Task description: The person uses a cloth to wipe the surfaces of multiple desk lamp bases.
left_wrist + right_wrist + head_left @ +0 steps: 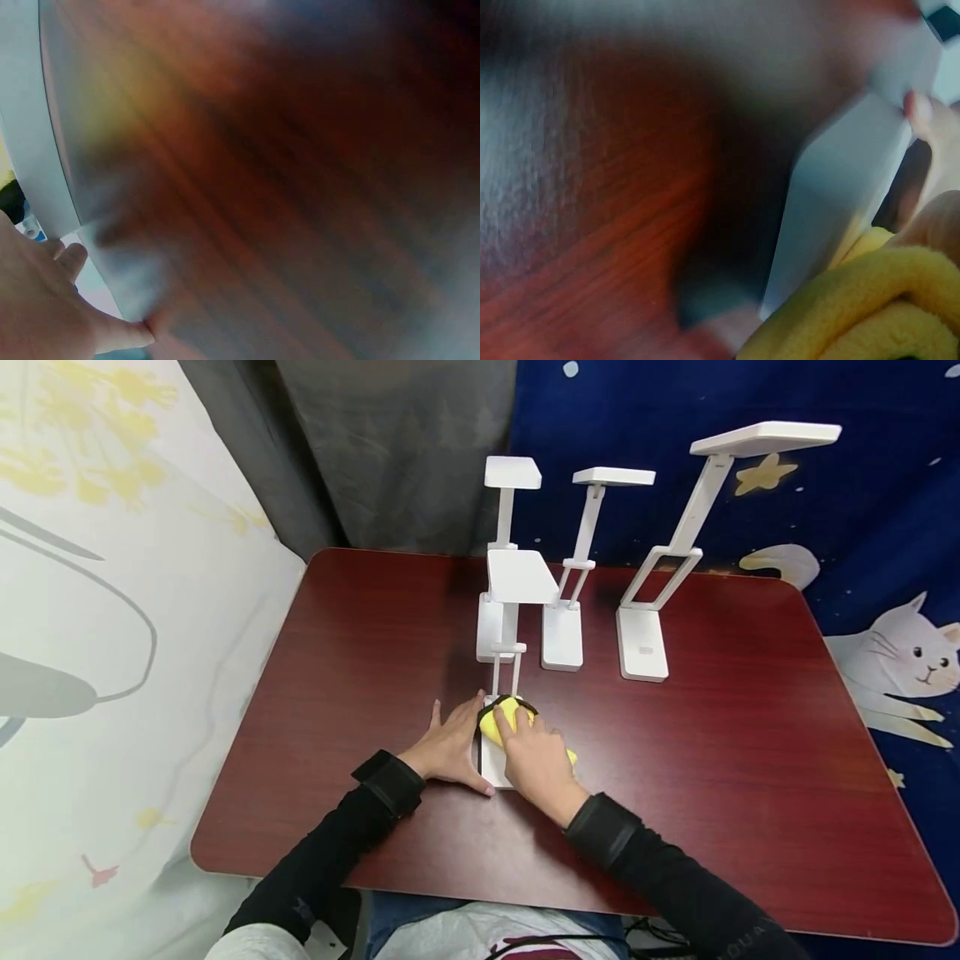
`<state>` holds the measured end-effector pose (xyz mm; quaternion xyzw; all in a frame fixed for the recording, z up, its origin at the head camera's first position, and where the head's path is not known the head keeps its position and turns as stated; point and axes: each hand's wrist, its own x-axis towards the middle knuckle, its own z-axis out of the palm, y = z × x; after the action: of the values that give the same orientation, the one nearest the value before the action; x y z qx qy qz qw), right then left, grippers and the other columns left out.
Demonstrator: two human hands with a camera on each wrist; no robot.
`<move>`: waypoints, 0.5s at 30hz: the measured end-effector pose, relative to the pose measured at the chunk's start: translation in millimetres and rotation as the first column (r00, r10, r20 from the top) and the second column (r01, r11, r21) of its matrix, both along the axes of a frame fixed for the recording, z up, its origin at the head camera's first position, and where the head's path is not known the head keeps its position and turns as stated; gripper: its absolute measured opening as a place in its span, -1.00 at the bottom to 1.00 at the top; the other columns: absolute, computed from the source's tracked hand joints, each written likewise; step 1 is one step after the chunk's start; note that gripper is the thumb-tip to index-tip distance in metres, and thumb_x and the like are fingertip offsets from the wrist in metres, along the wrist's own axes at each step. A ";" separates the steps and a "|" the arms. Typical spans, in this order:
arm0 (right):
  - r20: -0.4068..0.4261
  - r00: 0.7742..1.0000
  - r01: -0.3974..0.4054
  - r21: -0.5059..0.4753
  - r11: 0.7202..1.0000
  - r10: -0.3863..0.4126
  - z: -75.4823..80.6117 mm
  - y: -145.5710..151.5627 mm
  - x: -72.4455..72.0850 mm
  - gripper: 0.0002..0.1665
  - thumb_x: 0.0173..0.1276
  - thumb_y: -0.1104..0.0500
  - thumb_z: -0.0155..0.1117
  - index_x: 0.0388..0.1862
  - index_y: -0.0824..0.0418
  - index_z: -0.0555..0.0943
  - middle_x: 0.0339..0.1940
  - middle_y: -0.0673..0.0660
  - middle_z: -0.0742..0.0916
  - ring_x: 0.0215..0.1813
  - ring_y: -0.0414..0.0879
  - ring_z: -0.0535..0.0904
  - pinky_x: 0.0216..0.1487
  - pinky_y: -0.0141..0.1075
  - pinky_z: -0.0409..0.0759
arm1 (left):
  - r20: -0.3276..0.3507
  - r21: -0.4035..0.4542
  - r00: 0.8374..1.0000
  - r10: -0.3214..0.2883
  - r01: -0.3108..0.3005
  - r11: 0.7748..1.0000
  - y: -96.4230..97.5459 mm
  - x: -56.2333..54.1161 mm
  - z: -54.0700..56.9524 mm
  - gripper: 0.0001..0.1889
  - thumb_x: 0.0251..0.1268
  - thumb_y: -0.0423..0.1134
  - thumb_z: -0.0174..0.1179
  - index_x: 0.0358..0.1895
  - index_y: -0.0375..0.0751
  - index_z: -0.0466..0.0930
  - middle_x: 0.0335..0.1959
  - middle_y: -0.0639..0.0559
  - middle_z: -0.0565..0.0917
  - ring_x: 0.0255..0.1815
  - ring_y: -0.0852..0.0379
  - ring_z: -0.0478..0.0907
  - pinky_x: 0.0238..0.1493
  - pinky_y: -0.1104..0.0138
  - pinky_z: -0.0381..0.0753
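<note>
A white desk lamp [522, 578] stands nearest the person, its flat base between both hands. My right hand [542, 770] holds a folded yellow cloth [492, 728] with a dark edge and presses it on the base. Fuzzy and bunched, the cloth [885, 300] lies against the pale base [832, 187] in the right wrist view. My left hand [450, 745] rests along the base's left side with fingers spread, the thumb by the front corner. In the left wrist view, that hand [45, 300] touches the edge of the white base.
Behind stand three more white desk lamps: one [513, 473] at the left, one [562, 639] in the middle and a taller one [642, 647] at the right. All are on a reddish-brown table [750, 777]. Dark curtains [405, 452] hang behind it; black cables [660, 933] lie near the front edge.
</note>
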<state>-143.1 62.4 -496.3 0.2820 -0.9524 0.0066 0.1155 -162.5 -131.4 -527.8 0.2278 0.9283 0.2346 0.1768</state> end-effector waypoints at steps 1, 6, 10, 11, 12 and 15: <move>-0.030 1.000 -0.005 0.021 1.000 0.006 -3.1 -2.0 3.4 -0.19 0.03 0.20 0.51 0.37 0.18 0.61 -0.07 0.30 0.72 -0.24 0.18 0.70 -0.59 -0.09 0.62 | -0.001 -0.003 1.000 0.004 -0.004 1.000 0.6 0.3 -0.3 0.62 -0.28 0.31 0.65 0.69 -0.40 -0.30 0.76 -0.24 -0.12 0.75 -0.18 -0.04 0.56 -0.48 -0.29; -0.050 0.998 -0.036 0.072 0.997 0.039 -3.4 -2.3 16.8 -0.12 -0.07 0.14 0.62 0.35 0.16 0.63 -0.08 0.25 0.71 -0.25 0.15 0.68 -0.58 -0.12 0.59 | -0.009 -0.017 1.000 0.011 -0.011 1.000 0.6 1.0 -0.9 0.61 -0.27 0.33 0.65 0.70 -0.37 -0.28 0.76 -0.21 -0.08 0.75 -0.15 -0.01 0.56 -0.47 -0.26; -0.030 0.996 -0.084 0.111 0.990 0.088 -0.1 4.8 26.2 -0.08 -0.12 0.08 0.66 0.34 0.15 0.64 -0.10 0.21 0.70 -0.28 0.12 0.65 -0.60 -0.16 0.55 | -0.030 -0.014 1.000 0.003 -0.003 1.000 0.5 1.0 -2.8 0.60 -0.28 0.35 0.64 0.71 -0.35 -0.25 0.75 -0.21 -0.05 0.74 -0.16 0.02 0.55 -0.49 -0.22; -0.031 0.994 -0.097 0.114 0.989 0.101 0.1 6.7 28.4 -0.09 -0.13 0.08 0.66 0.33 0.15 0.64 -0.12 0.20 0.70 -0.29 0.11 0.64 -0.61 -0.17 0.53 | -0.034 -0.013 0.999 -0.001 0.000 1.000 0.4 0.6 -2.9 0.60 -0.29 0.35 0.64 0.71 -0.35 -0.24 0.75 -0.21 -0.05 0.74 -0.16 0.03 0.55 -0.49 -0.21; -0.029 0.993 -0.108 0.110 0.988 0.112 0.6 8.2 30.5 -0.10 -0.14 0.08 0.67 0.31 0.15 0.65 -0.13 0.20 0.69 -0.30 0.10 0.64 -0.62 -0.17 0.53 | -0.039 -0.012 0.999 -0.003 0.003 1.000 0.3 0.2 -2.8 0.59 -0.29 0.35 0.64 0.71 -0.35 -0.23 0.75 -0.21 -0.04 0.73 -0.17 0.04 0.55 -0.49 -0.20; -0.018 0.988 -0.151 0.084 0.985 0.153 2.3 12.1 36.4 -0.17 -0.13 0.12 0.64 0.25 0.14 0.67 -0.15 0.18 0.70 -0.33 0.09 0.63 -0.64 -0.17 0.52 | -0.044 -0.016 0.999 -0.012 0.011 1.000 -0.7 -1.0 -1.4 0.59 -0.30 0.34 0.64 0.70 -0.35 -0.22 0.75 -0.21 -0.03 0.73 -0.18 0.05 0.54 -0.51 -0.18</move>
<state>-106.6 74.5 -494.0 0.3583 -0.9262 -0.0272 0.1143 -163.6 -132.1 -529.2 0.2368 0.9325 0.2211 0.1596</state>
